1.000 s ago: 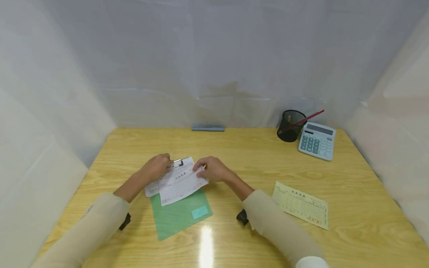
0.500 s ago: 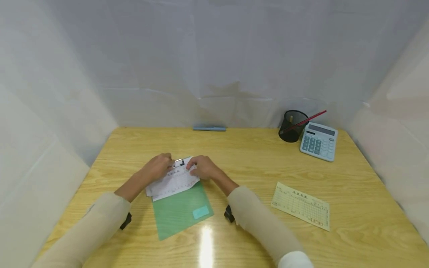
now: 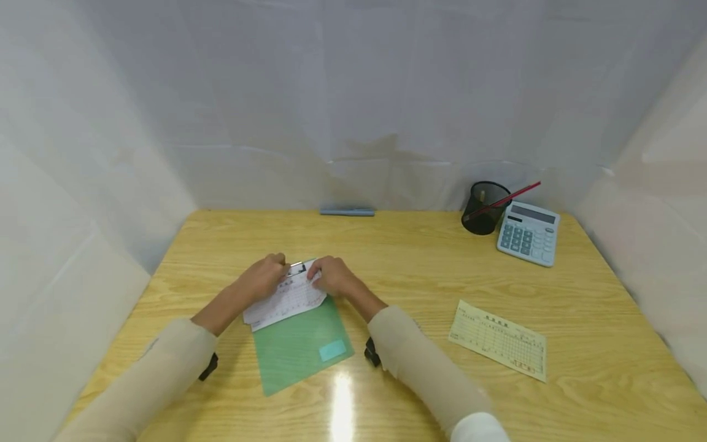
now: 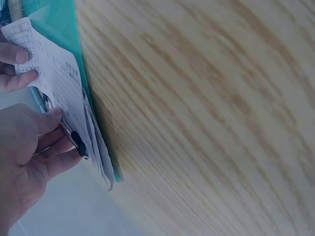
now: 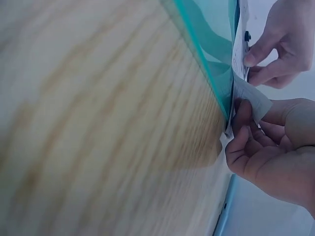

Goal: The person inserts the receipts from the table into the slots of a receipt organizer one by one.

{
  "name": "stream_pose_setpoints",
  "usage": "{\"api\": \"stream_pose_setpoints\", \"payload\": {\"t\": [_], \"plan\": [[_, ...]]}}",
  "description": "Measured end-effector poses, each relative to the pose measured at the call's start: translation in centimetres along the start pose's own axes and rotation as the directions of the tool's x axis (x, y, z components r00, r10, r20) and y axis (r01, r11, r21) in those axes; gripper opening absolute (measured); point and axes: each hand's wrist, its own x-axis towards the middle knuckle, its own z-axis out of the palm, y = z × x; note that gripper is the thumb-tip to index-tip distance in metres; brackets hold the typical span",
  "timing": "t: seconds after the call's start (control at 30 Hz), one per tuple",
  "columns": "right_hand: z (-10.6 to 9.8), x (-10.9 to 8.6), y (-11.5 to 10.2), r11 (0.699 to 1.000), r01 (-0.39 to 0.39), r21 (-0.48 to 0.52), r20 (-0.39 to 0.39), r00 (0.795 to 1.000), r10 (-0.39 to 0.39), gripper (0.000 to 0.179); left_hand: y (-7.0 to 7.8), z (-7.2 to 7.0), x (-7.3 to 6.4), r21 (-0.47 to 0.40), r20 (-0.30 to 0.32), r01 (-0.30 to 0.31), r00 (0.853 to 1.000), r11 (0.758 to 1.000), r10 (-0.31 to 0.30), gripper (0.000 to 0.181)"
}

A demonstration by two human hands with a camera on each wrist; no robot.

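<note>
A green clipboard (image 3: 304, 356) lies slanted on the wooden table, with a light blue patch (image 3: 332, 350) at its lower right. White printed forms (image 3: 287, 305) overlap at its upper end, under the metal clip (image 3: 297, 269). My left hand (image 3: 265, 279) pinches the clip between thumb and fingers, seen closely in the left wrist view on the metal bar (image 4: 74, 137). My right hand (image 3: 333, 276) pinches the top form's upper right corner, which bends up between thumb and fingers in the right wrist view (image 5: 253, 98). Fingers hide part of the clip.
A yellow printed form (image 3: 499, 341) lies flat to the right. At the back right stand a black mesh pen cup (image 3: 479, 212) with a red pencil (image 3: 513, 195) and a light blue calculator (image 3: 528, 234). A blue pen-like stick (image 3: 347, 212) lies along the back edge.
My right hand has moved left with the top white form, which now lies more nearly over the sheet below. My left hand has stayed at the clip.
</note>
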Motion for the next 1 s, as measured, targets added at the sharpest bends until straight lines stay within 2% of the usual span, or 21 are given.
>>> {"api": "stream_pose_setpoints", "payload": {"t": [0.3,0.43,0.53,0.73,1.0], "plan": [[-0.1,0.4,-0.3,0.998,-0.068,0.004,0.006,0.998,0.068,0.014,0.2,0.1,-0.3,0.036,0.003,-0.027,1.0,0.999,0.027,0.019],[-0.1,0.5,-0.5,0.997,-0.083,-0.008,0.007,0.997,0.083,0.015,0.4,0.0,-0.3,0.041,0.023,-0.014,1.0,0.999,0.013,0.021],[-0.2,0.4,-0.7,0.997,-0.083,-0.004,0.008,0.997,0.083,0.015,0.5,-0.2,-0.3,0.037,0.032,-0.003,1.0,0.999,0.002,0.022],[-0.3,0.2,-0.8,0.995,-0.095,0.025,-0.004,0.995,0.095,0.02,0.7,-0.2,0.0,0.021,0.027,-0.02,0.999,1.0,0.019,0.025],[-0.3,0.6,-1.2,0.999,-0.044,0.009,-0.041,0.998,0.044,0.023,0.5,-0.1,-0.3,0.021,0.027,0.022,0.999,1.0,-0.022,0.022]]}}
